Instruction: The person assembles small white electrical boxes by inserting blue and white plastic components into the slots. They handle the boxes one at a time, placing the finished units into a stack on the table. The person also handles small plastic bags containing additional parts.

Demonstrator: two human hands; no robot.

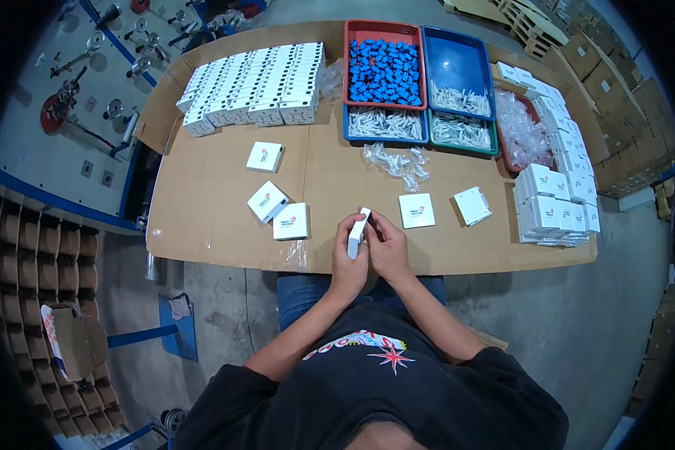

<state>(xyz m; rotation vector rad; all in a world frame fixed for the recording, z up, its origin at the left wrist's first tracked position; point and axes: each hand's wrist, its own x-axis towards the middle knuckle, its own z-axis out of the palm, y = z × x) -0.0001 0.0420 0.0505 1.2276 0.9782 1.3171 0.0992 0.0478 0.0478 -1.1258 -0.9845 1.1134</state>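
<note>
Head view shows one red tray (pixel 385 33) full of little blue bits (pixel 385 71), too many to count, at the far side of a cardboard-topped table (pixel 337 172). Nearer the person than that red tray, two bare hands meet around one white box (pixel 358 236), which is tipped up on its edge. The left hand (pixel 345 251) pinches the box between its thumb and bent fingers. The right hand (pixel 391 247) is just beside it with its fingers curled in; I cannot tell if they pinch the box too. Five loose boxes (pixel 416 211) lie on the table, also nearer than the red tray: three to its left and two to its right. Four more trays sit near the red one: one blue tray (pixel 386 141) just in front, one blue tray (pixel 457 60) on its right, one green tray (pixel 465 152) in front and to the right, and a second red tray (pixel 505 150) farther right, holding clear plastic. Two big groups of white boxes stand there, one (pixel 259 82) to the left of the red tray and one (pixel 555 191) to its right.
</note>
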